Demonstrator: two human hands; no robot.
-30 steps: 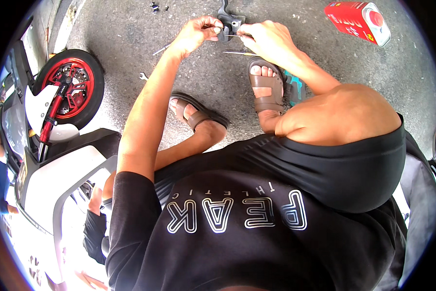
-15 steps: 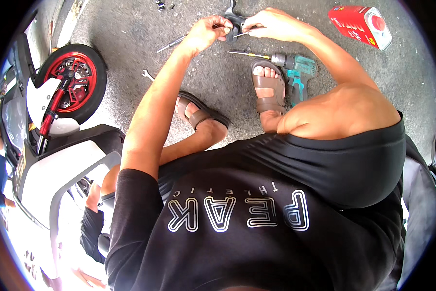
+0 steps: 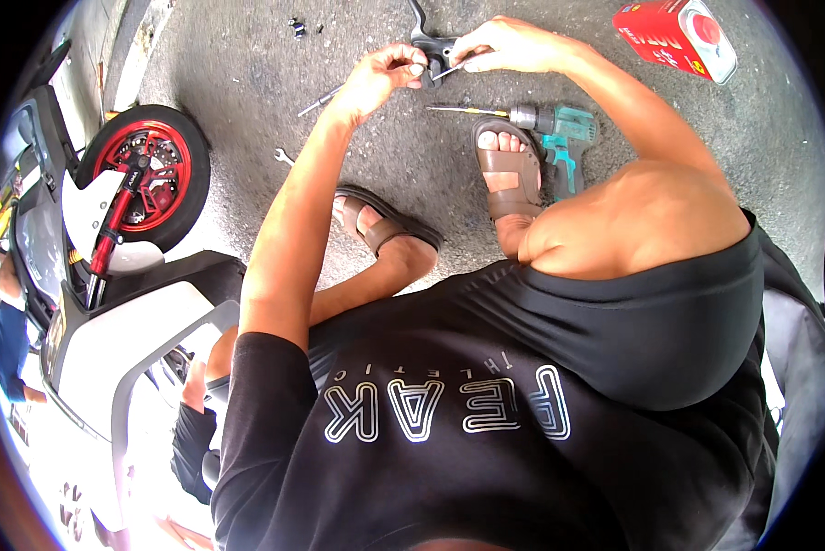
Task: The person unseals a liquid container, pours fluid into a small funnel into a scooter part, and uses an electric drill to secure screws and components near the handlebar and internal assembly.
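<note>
A black brake lever assembly (image 3: 423,39) lies on the asphalt at the top, its lever pointing away from me. My left hand (image 3: 387,79) is at its left side, thumb and fingers pinched together; what they hold, if anything, is too small to make out. From the right, my right hand (image 3: 513,46) closes on a thin metal rod (image 3: 446,71), whose tip reaches the near end of the assembly. Right below lies a teal cordless drill (image 3: 568,138) with a long bit, beside my sandaled right foot. A slim screwdriver-like tool (image 3: 320,100) lies beyond my left forearm.
A red can (image 3: 677,41) stands at the far right. An open-end wrench (image 3: 284,157) and small dark parts (image 3: 297,28) lie on the ground to the left. A motorcycle with a red-rimmed front wheel (image 3: 146,179) stands at the left; part of another person (image 3: 8,340) shows beyond it.
Both hands stay at the lever assembly with little movement. The rod in my right hand now slants down toward the assembly's near end. The whole view has shifted slightly.
</note>
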